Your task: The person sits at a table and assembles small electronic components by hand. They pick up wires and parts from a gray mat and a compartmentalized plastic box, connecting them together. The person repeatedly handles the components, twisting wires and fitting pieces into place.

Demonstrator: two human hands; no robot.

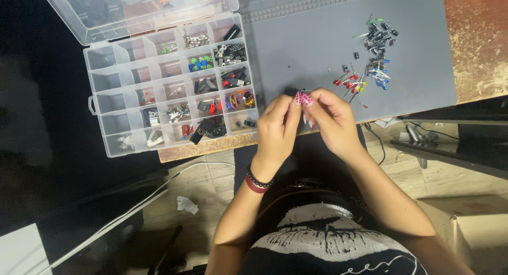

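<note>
2 hands pinching small black part

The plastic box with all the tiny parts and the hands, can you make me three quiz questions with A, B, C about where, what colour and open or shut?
1. Where is the compartment box?
A. left of the grey mat
B. on the mat
C. on the floor

2. What colour is the wrist band beside the black beads on the left hand?
A. yellow
B. dark red
C. white

3. How is the box's lid?
A. shut
C. taken away
B. flipped open

Answers: 1 A, it lies beside the mat's left edge. 2 B, a dark red band circles the wrist. 3 B, the clear lid lies back behind the compartments.

The right hand meets the left over the mat's front edge.
</note>
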